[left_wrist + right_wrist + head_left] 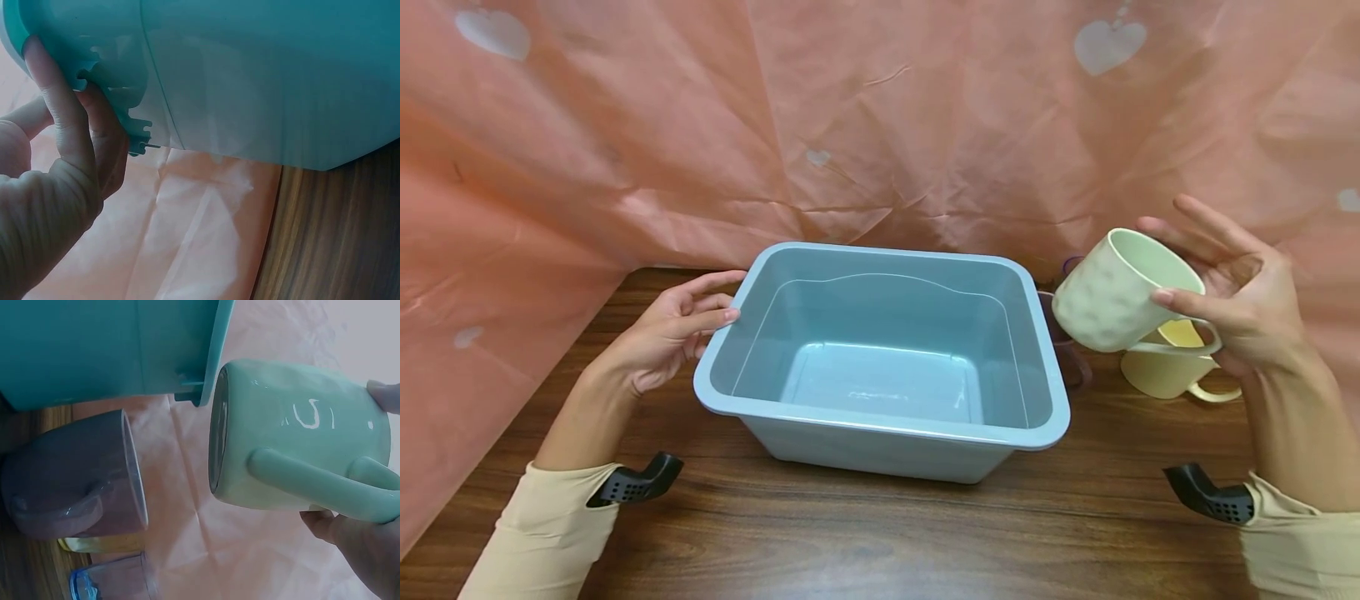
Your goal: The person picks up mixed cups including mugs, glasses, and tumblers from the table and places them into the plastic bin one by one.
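A blue-grey plastic basin stands on the table in the middle of the head view, its inside bare. My left hand grips its left rim, thumb on top and fingers beneath; the left wrist view shows those fingers bent around the edge. To the right of the basin, my right hand holds up a pale green dimpled mug, tilted, pinched near its mouth between thumb and fingers. The mug's handle points toward the wrist. Below it stands a yellow mug, partly hidden by the green one.
A dark mauve mug stands close to the basin's right side, mostly hidden in the head view. Near it is a clear glass with a blue part. A pink cloth with white hearts hangs behind the wooden table.
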{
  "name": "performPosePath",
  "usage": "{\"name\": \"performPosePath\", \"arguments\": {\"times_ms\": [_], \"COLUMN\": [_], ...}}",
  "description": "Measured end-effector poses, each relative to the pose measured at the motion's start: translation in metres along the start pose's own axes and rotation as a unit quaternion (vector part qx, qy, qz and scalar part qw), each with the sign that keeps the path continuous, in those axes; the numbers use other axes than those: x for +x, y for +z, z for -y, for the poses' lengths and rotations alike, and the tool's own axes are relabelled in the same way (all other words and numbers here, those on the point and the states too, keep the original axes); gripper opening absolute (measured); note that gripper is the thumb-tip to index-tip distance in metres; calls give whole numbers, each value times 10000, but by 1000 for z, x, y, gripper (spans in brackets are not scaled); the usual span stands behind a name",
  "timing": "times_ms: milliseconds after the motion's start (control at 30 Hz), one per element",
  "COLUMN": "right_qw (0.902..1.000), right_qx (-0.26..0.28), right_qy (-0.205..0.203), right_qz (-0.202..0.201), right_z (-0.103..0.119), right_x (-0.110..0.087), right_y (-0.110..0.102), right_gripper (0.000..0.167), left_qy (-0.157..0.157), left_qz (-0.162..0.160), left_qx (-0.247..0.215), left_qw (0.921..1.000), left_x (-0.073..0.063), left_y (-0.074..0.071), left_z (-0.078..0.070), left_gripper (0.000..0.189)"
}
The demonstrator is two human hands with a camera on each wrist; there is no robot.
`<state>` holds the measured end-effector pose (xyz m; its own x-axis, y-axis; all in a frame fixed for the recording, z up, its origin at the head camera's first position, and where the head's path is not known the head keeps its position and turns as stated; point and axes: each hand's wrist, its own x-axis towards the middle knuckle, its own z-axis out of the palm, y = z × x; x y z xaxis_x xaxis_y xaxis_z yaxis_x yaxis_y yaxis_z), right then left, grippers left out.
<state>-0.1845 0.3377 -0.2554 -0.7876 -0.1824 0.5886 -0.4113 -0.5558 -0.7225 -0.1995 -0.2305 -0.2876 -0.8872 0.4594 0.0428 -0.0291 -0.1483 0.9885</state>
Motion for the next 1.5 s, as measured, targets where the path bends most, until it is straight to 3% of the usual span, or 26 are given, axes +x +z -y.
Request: {"name": "performPosePath", "arguments": {"times_ms": [667, 1500], "right_qw": [9985, 9921], "right_qx": [-174, -840], "right_qy": [-460, -29], "right_qz": [240, 931], "right_z": [4, -17], "right_x": [20, 48], "right_y": [33, 69], "right_gripper": [88, 84], "left_qy": [-43, -103], "left_qz": [38, -20], "left_qx": [-70, -15], "left_qw": [10000, 9999], "left_x": [0, 2], "left_y": [0, 0], "left_z": [0, -1], "left_gripper": [54, 53]}}
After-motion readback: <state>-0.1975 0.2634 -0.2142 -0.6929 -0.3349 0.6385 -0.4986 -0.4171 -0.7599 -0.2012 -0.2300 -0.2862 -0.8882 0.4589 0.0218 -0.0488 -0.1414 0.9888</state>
